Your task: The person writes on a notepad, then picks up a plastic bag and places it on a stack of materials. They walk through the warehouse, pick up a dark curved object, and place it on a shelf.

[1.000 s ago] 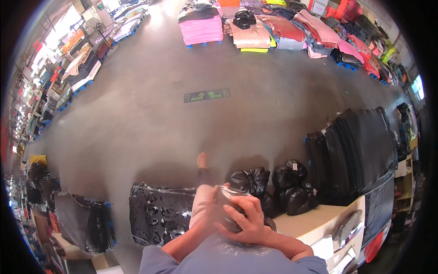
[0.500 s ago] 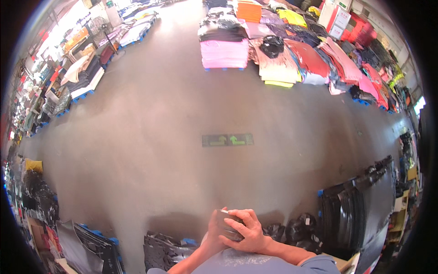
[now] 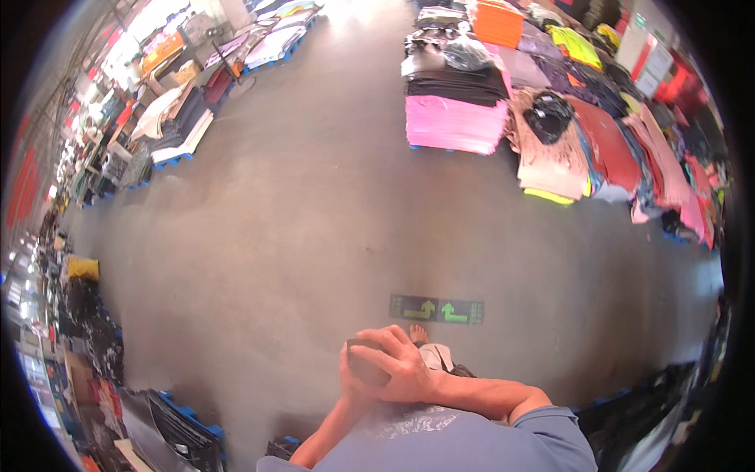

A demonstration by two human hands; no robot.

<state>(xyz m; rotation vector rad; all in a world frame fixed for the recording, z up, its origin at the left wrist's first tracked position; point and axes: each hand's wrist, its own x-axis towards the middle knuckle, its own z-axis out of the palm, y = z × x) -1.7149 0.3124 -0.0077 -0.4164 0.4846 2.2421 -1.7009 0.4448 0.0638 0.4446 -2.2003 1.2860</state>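
Close in front of my body, both hands are wrapped round a dark brown object (image 3: 367, 365) with a smooth surface; its kind cannot be made out. My right hand (image 3: 406, 371) lies over its right side, with the fingers bent across the top. From the left and below, my left hand (image 3: 353, 387) closes on it, mostly hidden behind the object and the right hand. My foot (image 3: 418, 333) shows on the floor just beyond the hands.
A floor sign (image 3: 437, 309) with green arrows lies ahead on the grey floor (image 3: 259, 244). Pallets bear a pink sheet stack (image 3: 456, 123), peach sheets (image 3: 550, 157) and a black bag (image 3: 548, 118). More stacks (image 3: 177, 122) stand far left, dark sheets (image 3: 185, 429) near left.
The floor sign and pallets have shifted lower and rightward in view as I move forward. My foot has come into sight. Both hands still grip the dark object, now slightly further left.
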